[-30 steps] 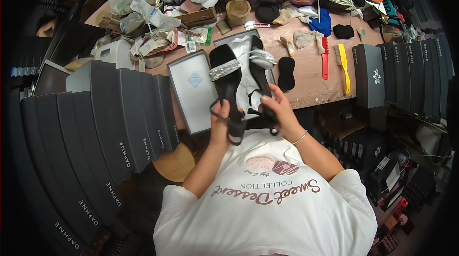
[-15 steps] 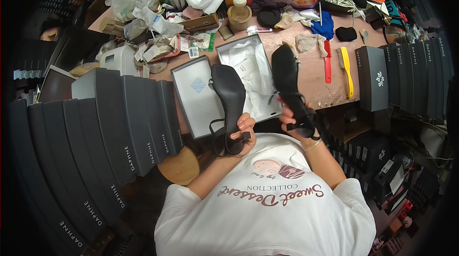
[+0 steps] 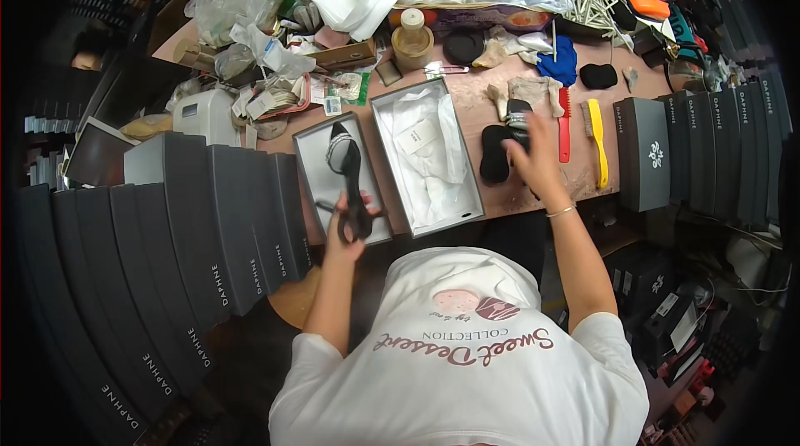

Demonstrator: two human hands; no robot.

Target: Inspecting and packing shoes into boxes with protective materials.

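Left hand (image 3: 346, 233) grips a black heeled shoe (image 3: 347, 179) over the box lid (image 3: 310, 154) — toe pointing away, long axis fore-aft. Right hand (image 3: 533, 164) presses the second shoe (image 3: 502, 146) onto the table (image 3: 475, 100), fingers curled — shoe just beyond the fingertips.

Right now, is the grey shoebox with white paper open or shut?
Open: the grey cardboard shoebox has no lid on, and white tissue paper shows inside.

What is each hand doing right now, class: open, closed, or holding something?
Left hand: closed on a black heeled sandal above the grey box lid.
Right hand: on the other black sandal on the table; grip cannot be told.
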